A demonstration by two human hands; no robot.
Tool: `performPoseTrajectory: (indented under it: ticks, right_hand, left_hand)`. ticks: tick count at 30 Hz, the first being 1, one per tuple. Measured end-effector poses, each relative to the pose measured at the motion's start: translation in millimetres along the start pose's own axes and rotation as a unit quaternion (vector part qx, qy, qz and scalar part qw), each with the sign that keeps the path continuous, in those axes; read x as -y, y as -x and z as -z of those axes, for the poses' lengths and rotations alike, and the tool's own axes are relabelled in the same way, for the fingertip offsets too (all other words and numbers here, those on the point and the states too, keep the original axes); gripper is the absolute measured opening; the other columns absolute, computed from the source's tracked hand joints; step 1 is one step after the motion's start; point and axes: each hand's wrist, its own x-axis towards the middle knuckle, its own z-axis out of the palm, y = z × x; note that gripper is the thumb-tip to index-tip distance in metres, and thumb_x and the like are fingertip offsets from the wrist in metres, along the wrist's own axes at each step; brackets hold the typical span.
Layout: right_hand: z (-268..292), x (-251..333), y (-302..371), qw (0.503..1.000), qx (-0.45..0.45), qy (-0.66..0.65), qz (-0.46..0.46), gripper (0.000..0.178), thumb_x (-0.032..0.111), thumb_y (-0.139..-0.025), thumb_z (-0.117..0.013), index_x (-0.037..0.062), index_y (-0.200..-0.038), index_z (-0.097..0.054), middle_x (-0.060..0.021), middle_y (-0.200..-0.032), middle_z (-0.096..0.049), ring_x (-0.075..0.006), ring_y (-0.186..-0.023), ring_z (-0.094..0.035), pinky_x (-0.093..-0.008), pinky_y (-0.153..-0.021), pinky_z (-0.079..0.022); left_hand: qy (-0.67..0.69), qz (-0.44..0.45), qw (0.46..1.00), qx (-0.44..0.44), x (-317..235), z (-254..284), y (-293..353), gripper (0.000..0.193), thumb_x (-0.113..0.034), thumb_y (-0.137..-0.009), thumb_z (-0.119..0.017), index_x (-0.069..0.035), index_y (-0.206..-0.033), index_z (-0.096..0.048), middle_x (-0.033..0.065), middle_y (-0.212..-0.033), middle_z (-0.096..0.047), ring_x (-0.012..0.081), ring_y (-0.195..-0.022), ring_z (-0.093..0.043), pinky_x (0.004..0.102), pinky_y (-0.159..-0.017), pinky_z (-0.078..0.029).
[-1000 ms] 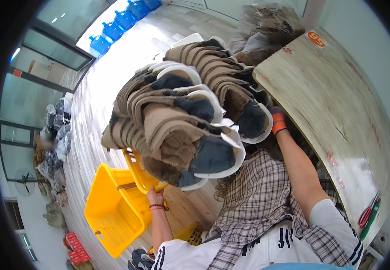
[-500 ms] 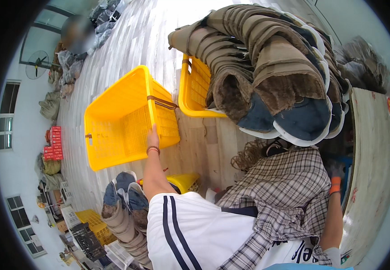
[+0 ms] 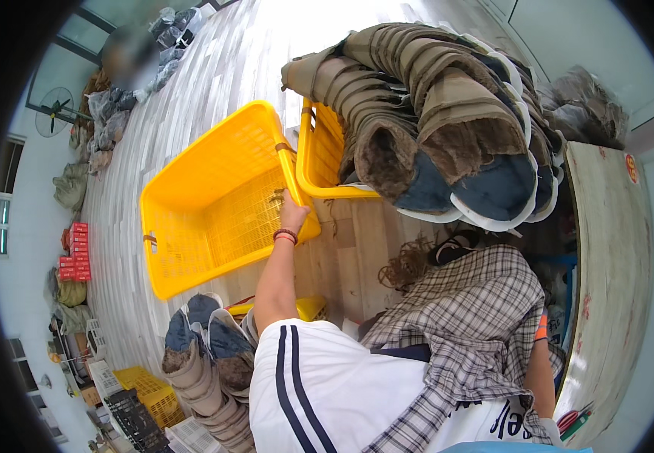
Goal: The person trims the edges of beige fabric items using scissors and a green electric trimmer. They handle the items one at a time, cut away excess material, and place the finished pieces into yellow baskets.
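Note:
An open yellow plastic basket (image 3: pixel 221 155) stands tilted on the floor, with brown straps on its rim and nothing large inside. My left hand (image 3: pixel 292 213) grips its right rim, fingers wrapped over the edge. A second yellow basket (image 3: pixel 334 191) sits just right of it. Over that one hangs a large pile of nested fur-lined boot uppers (image 3: pixel 470 136), brown with dark blue toes and white edges. My right forearm, with an orange band at the wrist, passes behind the plaid cloth (image 3: pixel 463 302) on my lap; the right hand itself is hidden.
More boot uppers (image 3: pixel 210 385) are stacked at my lower left. Tan cord (image 3: pixel 406 264) lies tangled on the floor near a dark sandal (image 3: pixel 451 247). A pale wooden table (image 3: pixel 610 264) runs along my right, holding scissors (image 3: pixel 569 421). Red boxes (image 3: pixel 75 257) stand far left.
The held basket has swung round, its right rim shifting right against the second basket, with my left hand moving along. My right hand has withdrawn from beside the table behind the plaid cloth.

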Motion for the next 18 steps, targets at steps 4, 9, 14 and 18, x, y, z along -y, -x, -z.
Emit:
performPoseTrajectory:
  ticks: [4,9,14,18]
  right_hand:
    - [-2.4,-3.3,1.9,0.999,0.003,0.031,0.022,0.034,0.024,-0.086,-0.056,-0.0005,-0.109,-0.056,-0.0140,-0.103,-0.061,-0.0225,-0.092,-0.059,-0.0318,-0.080,-0.047]
    - [-0.7,-4.1,8.3,0.997,0.003,0.063,0.047,0.035,0.024,-0.085,-0.056,-0.0021,-0.108,-0.056,-0.0156,-0.102,-0.062,-0.0223,-0.092,-0.059,-0.0309,-0.080,-0.046]
    - [15.2,1.9,16.2,0.992,-0.011,0.086,0.095,0.036,0.024,-0.085,-0.056,-0.0037,-0.107,-0.057,-0.0171,-0.102,-0.062,-0.0221,-0.092,-0.059,-0.0299,-0.080,-0.046]
    - [27.6,3.3,45.5,0.985,-0.053,0.020,0.163,0.034,0.021,-0.085,-0.057,-0.0046,-0.106,-0.057,-0.0176,-0.101,-0.063,-0.0212,-0.091,-0.059,-0.0289,-0.080,-0.045]
  left_hand:
    - [0.090,-0.052,0.994,0.043,14.9,0.2,19.7,0.061,-0.002,-0.065,-0.060,-0.006,-0.122,-0.038,0.0151,-0.102,-0.059,0.0312,-0.094,-0.058,0.0367,-0.082,-0.045]
    - [0.018,-0.056,0.996,0.062,32.5,4.3,28.2,0.069,-0.005,-0.066,-0.064,-0.009,-0.127,-0.030,0.0214,-0.106,-0.059,0.0370,-0.099,-0.057,0.0405,-0.084,-0.046]
    - [0.011,0.004,0.998,0.060,22.2,-3.3,19.1,0.077,0.007,-0.063,-0.063,-0.007,-0.130,-0.026,0.0191,-0.110,-0.055,0.0334,-0.101,-0.055,0.0389,-0.087,-0.043]
    - [-0.011,0.047,0.998,-0.031,-14.5,-14.5,53.0,0.069,-0.005,-0.073,-0.056,-0.007,-0.134,-0.025,0.0245,-0.118,-0.050,0.0398,-0.107,-0.050,0.0425,-0.088,-0.042]
